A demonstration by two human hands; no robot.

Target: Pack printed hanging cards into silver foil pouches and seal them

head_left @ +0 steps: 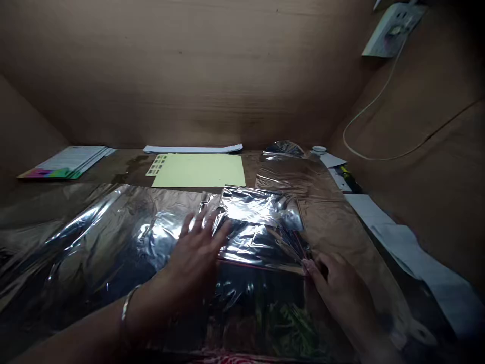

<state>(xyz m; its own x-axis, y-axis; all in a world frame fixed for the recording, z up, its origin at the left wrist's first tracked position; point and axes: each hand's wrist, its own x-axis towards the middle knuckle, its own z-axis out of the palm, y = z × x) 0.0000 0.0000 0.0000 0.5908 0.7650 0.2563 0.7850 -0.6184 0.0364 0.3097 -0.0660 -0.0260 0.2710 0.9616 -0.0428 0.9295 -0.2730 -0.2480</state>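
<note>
My right grip [335, 282] is pinched together on shiny film [294, 243] at the near right corner of the flat packet [253, 241]. My left grip [199, 253], splayed, lies by the packet's left edge. Beyond, a yellow sheet [200, 170] rests on the counter [129, 173].

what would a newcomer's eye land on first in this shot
Most likely the gleaming film-wrapped flat package at the centre, with the left hand spread at its left edge and the right hand pinching near its closer right corner. After that, perhaps the shiny plastic film spread across the left side, then the pale yellow sheet behind the package.
</note>
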